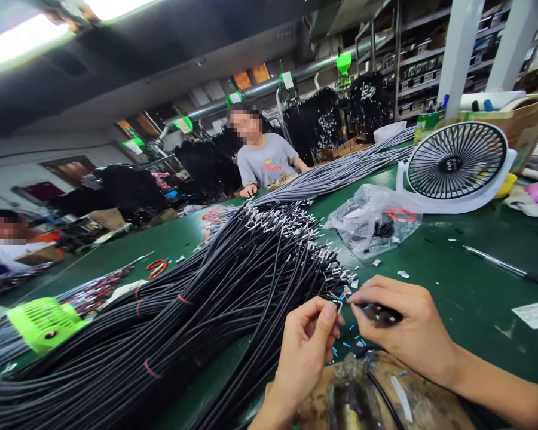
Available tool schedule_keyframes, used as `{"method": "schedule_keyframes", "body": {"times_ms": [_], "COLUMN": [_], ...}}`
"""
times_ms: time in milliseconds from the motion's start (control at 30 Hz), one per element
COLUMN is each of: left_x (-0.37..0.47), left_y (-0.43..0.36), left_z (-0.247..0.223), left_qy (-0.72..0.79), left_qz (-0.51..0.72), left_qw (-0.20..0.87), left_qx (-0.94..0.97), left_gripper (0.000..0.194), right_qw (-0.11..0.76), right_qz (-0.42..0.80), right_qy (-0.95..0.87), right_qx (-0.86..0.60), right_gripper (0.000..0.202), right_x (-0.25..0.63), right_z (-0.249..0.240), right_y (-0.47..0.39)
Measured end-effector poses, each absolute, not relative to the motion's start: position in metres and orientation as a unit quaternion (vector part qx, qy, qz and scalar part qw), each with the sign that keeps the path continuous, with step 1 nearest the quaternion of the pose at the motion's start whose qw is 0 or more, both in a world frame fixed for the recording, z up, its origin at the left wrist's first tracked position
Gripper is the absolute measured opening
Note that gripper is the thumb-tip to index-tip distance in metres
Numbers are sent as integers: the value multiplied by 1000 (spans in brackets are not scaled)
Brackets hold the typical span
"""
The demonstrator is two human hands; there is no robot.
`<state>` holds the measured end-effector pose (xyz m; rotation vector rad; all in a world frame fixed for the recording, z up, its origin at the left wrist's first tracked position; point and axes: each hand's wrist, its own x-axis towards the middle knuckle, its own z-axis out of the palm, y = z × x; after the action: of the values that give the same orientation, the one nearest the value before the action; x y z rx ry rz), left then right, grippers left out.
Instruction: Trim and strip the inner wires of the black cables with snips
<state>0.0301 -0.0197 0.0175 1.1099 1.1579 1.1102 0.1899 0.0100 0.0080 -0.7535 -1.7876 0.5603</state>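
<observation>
My left hand (pixel 307 343) is closed in a pinch at the end of a cable, where thin coloured wires (pixel 343 294) fan out above the fingertips. Close beside it on the right, my right hand (pixel 406 328) is also pinched shut, its fingertips at the same wires. Something dark shows inside its curled fingers, too hidden to name. Below both hands lies a worn brown board (pixel 424 382) with a dark lumpy object (pixel 352 394) on it. A black cable (pixel 383 397) curves across the board. Small blue wire scraps (pixel 346 344) are scattered near the fingers.
A large bundle of black cables (pixel 197 316) with stripped ends fills the left; grey cables (pixel 341 173) lie behind. To the right are a clear plastic bag (pixel 372 218), a white fan (pixel 457 161) and a pen (pixel 495 260). A co-worker (pixel 269 158) sits across the green table (pixel 452 286).
</observation>
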Motion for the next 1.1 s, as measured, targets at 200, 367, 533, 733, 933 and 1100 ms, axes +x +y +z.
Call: {"method": "schedule_keyframes", "body": {"times_ms": [200,367,533,733,933,1100], "left_x": [30,29,29,28,29,29], "left_y": [-20,-21,-21,-21,-23,-24], "left_z": [14,9,10,10,12,13], "left_qy": [486,488,483,490,500,493], "left_qz": [469,458,467,484,494,503], "left_qw": [549,527,512,468,372,294], "left_qx": [492,524,535,554,606,646], "left_gripper": [42,38,36,31,23,17], "right_qw": [496,496,498,484,497,484], "right_qz": [290,319,359,341,347,361], "right_qy": [-719,-710,-698,-716,-700,-703], "right_qx": [-390,-384,-369,-371,-378,-374], "right_gripper": [14,14,12,12,8,8], "right_x": [189,189,189,189,190,191], "right_z": [21,20,20,23,24,24], "right_y": [13,14,14,13,12,12]}}
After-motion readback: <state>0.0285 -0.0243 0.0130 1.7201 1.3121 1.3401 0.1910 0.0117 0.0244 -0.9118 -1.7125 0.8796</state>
